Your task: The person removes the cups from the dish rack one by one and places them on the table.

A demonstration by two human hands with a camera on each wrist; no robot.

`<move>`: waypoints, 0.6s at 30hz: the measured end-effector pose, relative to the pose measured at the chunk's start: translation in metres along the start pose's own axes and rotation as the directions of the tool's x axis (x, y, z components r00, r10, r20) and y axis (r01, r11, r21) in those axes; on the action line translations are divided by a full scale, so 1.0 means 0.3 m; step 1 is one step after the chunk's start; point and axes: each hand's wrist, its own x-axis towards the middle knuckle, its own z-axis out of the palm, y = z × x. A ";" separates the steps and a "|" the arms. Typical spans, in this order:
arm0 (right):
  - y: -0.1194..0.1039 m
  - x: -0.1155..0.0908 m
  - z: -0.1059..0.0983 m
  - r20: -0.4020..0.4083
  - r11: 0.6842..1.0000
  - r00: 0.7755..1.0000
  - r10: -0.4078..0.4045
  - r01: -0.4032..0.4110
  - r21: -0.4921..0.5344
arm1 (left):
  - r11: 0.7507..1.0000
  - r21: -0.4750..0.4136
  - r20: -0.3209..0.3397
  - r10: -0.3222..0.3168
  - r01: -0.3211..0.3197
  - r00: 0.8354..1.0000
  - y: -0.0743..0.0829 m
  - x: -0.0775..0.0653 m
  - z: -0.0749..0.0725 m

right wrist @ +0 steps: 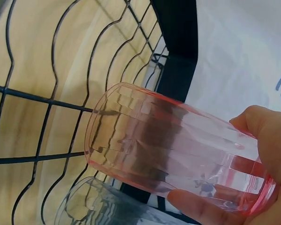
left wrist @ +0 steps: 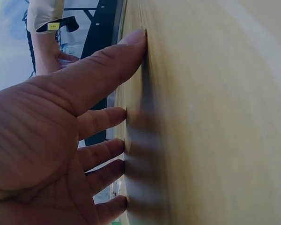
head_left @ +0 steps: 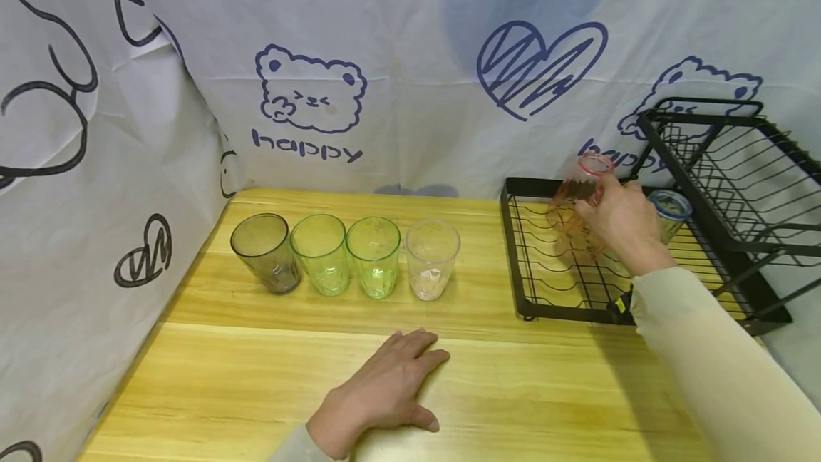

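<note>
My right hand [head_left: 618, 219] grips a pink glass [right wrist: 154, 145] near its base, over the left part of the black rack. The glass is turned mouth down and tilted; its rim is close to the rack's wires, but I cannot tell whether it touches. Just beside it in the rack stands a blue-tinted glass [head_left: 670, 207], base up, partly hidden by my hand in the head view. My left hand [head_left: 388, 387] has its fingers spread, fingertips on the wooden table [head_left: 256, 391], and holds nothing.
A row of upright glasses stands left of the rack: a grey one [head_left: 264, 255], two green ones, the left green glass [head_left: 321, 259] and right green glass [head_left: 374, 262], and a clear one [head_left: 431, 262]. The black rack [head_left: 532, 309] has a raised upper tier [head_left: 705, 198] at right.
</note>
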 end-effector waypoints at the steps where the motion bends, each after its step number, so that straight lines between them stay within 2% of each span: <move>1: -0.003 -0.003 -0.002 -0.009 1.000 1.000 -0.005 0.005 0.002 | 1.000 0.000 0.000 0.000 0.000 1.000 -0.001 0.000 0.000; 9: -0.044 -0.041 -0.013 -0.106 0.997 0.994 -0.037 0.043 0.058 | 1.000 -0.006 0.000 -0.006 0.006 1.000 -0.002 -0.001 0.002; 18: -0.104 -0.107 -0.055 -0.183 0.992 0.980 -0.075 0.093 0.088 | 1.000 -0.024 -0.006 -0.006 0.006 1.000 -0.001 -0.003 0.001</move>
